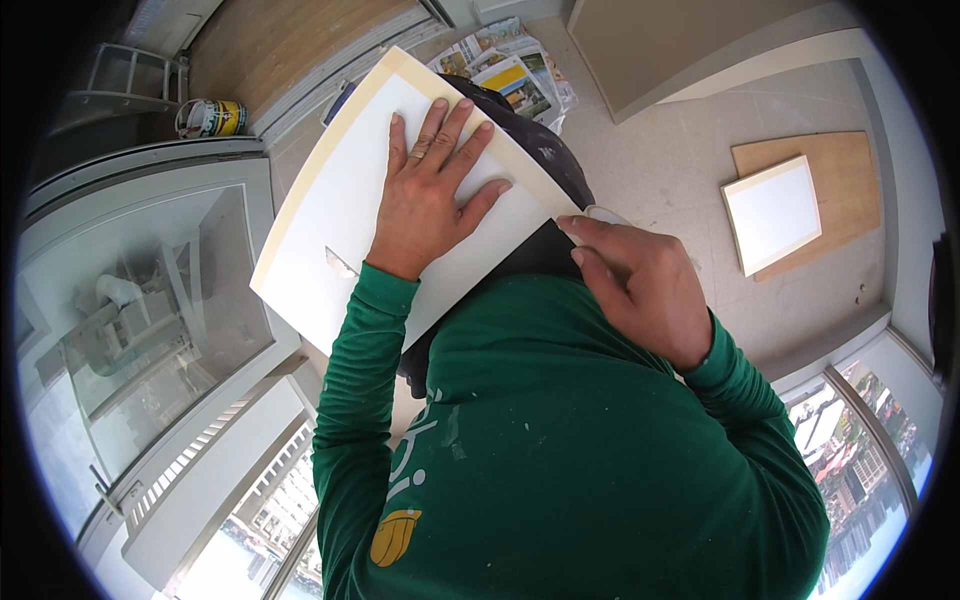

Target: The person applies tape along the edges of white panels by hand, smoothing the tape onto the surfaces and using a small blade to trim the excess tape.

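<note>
A white panel with strips of cream-coloured tape along its edges lies tilted across my lap. My left hand rests flat on its face, fingers spread, a ring on one of them. Near the wrist a small grey-brown mark or cutout shows on the white surface. At the panel's right corner, the thumb and index finger of my right hand are closed close to the end of the tape strip. A pale rounded edge shows just behind those fingers; what they hold is mostly hidden.
Another white panel with taped edges lies on a brown board on the floor at right. Newspapers are spread beyond my knees. At left are a glass door, a paint bucket and a ladder. A large beige panel stands at the back.
</note>
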`<state>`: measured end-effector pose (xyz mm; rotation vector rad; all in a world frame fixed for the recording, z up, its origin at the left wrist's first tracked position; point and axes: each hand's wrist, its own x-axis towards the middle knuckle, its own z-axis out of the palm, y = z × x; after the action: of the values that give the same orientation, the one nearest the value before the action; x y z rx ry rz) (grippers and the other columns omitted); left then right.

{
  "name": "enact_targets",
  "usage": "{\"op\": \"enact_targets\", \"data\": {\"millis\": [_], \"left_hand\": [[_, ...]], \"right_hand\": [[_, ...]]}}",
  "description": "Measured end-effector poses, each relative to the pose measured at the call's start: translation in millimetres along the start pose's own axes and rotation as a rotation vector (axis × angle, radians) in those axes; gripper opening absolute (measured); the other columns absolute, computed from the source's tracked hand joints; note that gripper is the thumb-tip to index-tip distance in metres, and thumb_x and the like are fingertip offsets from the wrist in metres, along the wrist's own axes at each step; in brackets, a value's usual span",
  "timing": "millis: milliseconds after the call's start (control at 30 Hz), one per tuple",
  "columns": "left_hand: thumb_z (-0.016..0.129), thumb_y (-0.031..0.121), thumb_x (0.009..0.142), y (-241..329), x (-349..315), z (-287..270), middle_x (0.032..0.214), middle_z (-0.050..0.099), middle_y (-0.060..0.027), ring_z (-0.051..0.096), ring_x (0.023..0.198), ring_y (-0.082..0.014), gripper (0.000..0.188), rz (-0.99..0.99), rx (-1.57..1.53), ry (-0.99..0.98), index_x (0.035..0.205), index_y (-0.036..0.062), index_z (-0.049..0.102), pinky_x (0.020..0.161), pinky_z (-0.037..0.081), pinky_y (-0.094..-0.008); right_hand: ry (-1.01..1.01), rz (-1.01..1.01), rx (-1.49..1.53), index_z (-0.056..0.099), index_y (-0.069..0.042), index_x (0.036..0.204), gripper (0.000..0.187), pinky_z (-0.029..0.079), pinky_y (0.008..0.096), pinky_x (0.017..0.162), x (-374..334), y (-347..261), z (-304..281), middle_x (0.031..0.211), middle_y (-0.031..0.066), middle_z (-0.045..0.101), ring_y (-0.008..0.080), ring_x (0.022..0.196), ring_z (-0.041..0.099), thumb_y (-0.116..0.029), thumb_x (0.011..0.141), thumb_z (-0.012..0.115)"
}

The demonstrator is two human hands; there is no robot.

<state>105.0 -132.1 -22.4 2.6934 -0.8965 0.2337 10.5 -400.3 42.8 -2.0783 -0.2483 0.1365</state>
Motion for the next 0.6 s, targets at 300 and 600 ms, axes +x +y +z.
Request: {"op": "enact_targets", "data": {"millis": [300, 600], "left_hand": [[0.085, 0.037, 0.093, -1.2, -0.1, 0.9, 0.165, 0.055, -0.0125, 0.045, 0.158, -0.0332, 0.068, 0.003, -0.005, 0.006, 0.151, 0.0102, 0.065, 0.134, 0.017, -0.062], [0.086, 0.037, 0.092, -2.9, 0.5, 1.4, 0.164, 0.057, -0.0128, 0.045, 0.159, -0.0313, 0.076, -0.015, -0.016, -0.002, 0.155, 0.004, 0.06, 0.135, 0.016, -0.0601]], "right_hand": [[0.012, -0.039, 0.035, 0.078, -0.002, 0.124, 0.029, 0.06, 0.0411, 0.066, -1.4, 1.3, 2.1, 0.097, 0.0196, 0.079, 0.0323, 0.064, 0.073, -0.004, 0.095, 0.072], [0.005, -0.003, 0.022, 0.078, -0.002, 0.124, 0.03, 0.062, 0.0415, 0.069, -4.2, 4.9, 4.4, 0.102, 0.0211, 0.08, 0.034, 0.069, 0.075, -0.003, 0.095, 0.072]]}}
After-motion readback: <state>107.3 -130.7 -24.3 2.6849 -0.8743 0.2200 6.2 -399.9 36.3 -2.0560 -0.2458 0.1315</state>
